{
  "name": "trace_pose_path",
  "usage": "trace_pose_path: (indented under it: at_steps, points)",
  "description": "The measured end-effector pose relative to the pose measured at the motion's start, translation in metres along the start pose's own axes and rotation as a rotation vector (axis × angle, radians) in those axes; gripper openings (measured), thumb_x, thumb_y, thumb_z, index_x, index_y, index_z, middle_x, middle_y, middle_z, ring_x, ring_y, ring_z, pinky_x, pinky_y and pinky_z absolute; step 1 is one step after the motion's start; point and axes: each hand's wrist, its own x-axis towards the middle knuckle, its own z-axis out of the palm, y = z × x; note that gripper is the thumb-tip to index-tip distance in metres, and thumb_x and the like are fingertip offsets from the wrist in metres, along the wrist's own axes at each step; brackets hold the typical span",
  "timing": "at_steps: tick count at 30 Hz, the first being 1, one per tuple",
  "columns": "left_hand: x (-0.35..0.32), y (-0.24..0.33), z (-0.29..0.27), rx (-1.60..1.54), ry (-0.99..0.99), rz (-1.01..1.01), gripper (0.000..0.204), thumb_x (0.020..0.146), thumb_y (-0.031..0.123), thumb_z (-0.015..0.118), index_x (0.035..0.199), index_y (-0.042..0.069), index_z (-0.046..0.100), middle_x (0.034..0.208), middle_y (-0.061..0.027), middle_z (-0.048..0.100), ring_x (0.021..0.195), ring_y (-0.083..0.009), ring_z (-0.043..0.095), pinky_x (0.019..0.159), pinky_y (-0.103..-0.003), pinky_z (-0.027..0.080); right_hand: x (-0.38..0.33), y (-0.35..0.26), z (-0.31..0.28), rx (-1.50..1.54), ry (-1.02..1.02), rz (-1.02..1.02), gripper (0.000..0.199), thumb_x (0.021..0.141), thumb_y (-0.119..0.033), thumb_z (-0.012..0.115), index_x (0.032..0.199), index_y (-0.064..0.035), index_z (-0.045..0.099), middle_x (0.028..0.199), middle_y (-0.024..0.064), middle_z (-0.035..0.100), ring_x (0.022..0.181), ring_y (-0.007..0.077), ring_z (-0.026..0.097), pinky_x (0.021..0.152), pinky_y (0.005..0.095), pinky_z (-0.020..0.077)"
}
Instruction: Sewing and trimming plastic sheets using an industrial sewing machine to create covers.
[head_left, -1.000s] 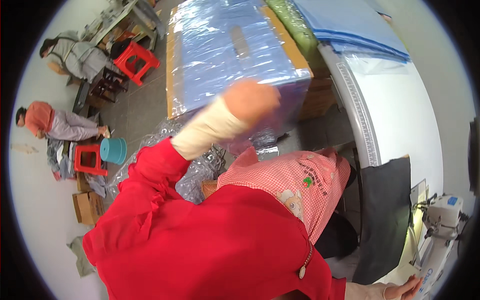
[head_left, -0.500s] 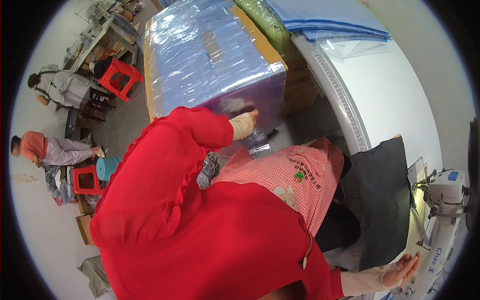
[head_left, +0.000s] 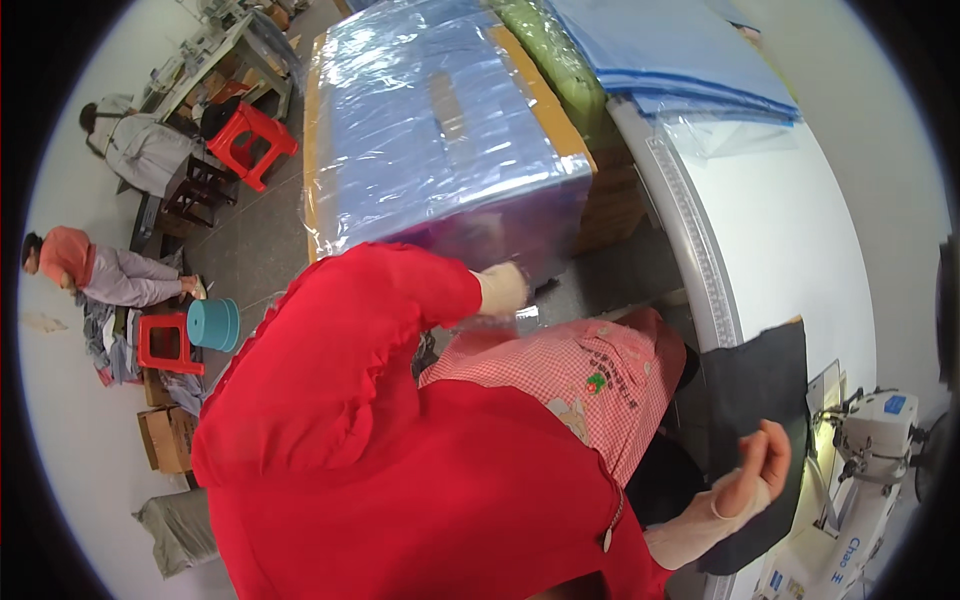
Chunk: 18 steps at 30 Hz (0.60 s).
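Note:
My left hand (head_left: 518,279), in a cream cuff, is low in front of a tall pile wrapped in clear plastic (head_left: 400,120). Its fingers are blurred and mostly hidden, so I cannot tell whether they hold anything. My right hand (head_left: 756,468) is raised over a dark grey cloth piece (head_left: 757,400) that hangs over the table edge. Its fingers are loosely bent and apart, with nothing visible in them. Just to the right of that cloth stands a white sewing machine (head_left: 885,430) with its lamp lit.
Stacked blue plastic-wrapped sheets (head_left: 680,60) lie on the white table (head_left: 800,220), whose edge carries a ruler strip (head_left: 690,230). A green bundle (head_left: 560,70) is beside the wrapped pile. At left are red stools (head_left: 253,143), a teal bucket (head_left: 212,324) and two people (head_left: 110,265).
My right hand has lifted away from the sewing machine bed and moved up and left over the grey cloth. The left hand has dropped slightly, and the view has shifted.

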Motion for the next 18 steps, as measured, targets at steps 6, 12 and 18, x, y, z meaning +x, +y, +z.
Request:
trace_pose_path:
  at_steps: [6, 12, 18]
  points:
    - [-0.110, 0.041, -0.138, 0.038, 0.918, 0.587, 0.007, 0.069, 0.017, 0.055, 0.069, 0.010, 0.055, 0.071, -0.0042, 0.055, 0.068, -0.0228, 0.057, 0.063, -0.033, 0.043, -0.001, 0.003, 0.094, 0.027, -0.734, -0.025, 0.088, 0.062, -0.016, 0.075, 0.135, -0.0041, 0.027, 0.133, 0.0128, 0.035, 0.123, 0.0230, 0.033, 0.101, 0.0358, 0.0259]
    - [-0.153, 0.054, -0.152, -0.017, 1.555, 0.950, 0.008, 0.073, 0.013, 0.057, 0.069, 0.007, 0.052, 0.072, -0.0047, 0.050, 0.070, -0.0205, 0.054, 0.066, -0.033, 0.045, -0.017, 0.003, 0.125, 0.111, -0.812, -0.189, 0.026, 0.083, -0.015, 0.053, 0.105, -0.0019, 0.047, 0.097, 0.0063, 0.051, 0.088, 0.0164, 0.051, 0.072, 0.0268, 0.0412]
    - [-0.218, -0.015, -0.133, -0.134, 1.781, 0.424, 0.017, 0.071, 0.008, 0.063, 0.088, 0.006, 0.060, 0.092, -0.0112, 0.056, 0.084, -0.0279, 0.057, 0.069, -0.039, 0.047, 0.074, -0.040, 0.112, 0.455, -0.332, -0.013, 0.028, 0.086, -0.020, 0.053, 0.063, -0.0139, 0.040, 0.055, -0.0069, 0.031, 0.044, 0.0071, 0.029, 0.043, 0.0221, 0.0278]
